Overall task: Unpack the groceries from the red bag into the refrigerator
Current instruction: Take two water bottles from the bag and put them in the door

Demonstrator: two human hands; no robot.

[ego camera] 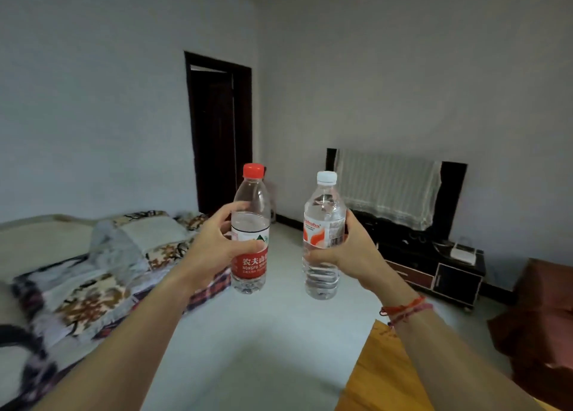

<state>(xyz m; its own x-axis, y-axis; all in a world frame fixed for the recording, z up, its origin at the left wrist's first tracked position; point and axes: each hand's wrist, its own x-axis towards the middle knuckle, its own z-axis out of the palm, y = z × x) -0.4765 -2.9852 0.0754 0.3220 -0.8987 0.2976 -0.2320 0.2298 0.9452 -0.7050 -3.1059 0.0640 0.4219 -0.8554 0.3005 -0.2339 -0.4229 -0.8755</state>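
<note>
I hold two water bottles upright in front of me, side by side near the middle of the frame, with a clear gap between them. My left hand (214,246) grips the clear plastic bottle with the red cap and red label (251,200). The fingers curl round its middle from the left and the thumb lies across the label. My right hand (350,252) grips the clear plastic bottle with the white cap and orange-and-white label (324,206), with the fingers wrapped round its lower half from the right. Both bottles are capped and hang in the air above the pale floor (279,333), touching nothing but my hands. Thin red and pink string bracelets (406,310) circle my right wrist. At the left of the frame lies a bed covered with a blanket in a brown, white and dark leaf pattern (83,296). Behind the red-capped bottle, at upper centre, a dark wooden doorway (217,131) stands in the grey wall. At centre right a black television draped with a white lace cloth (387,187) sits on a low black cabinet (440,274), and a small white device (463,252) rests on the cabinet's right end. The corner of an orange wooden table (381,376) shows at the bottom right under my right forearm. A dark reddish-brown mass (542,317) fills the right edge, too blurred for me to tell what it is.
</note>
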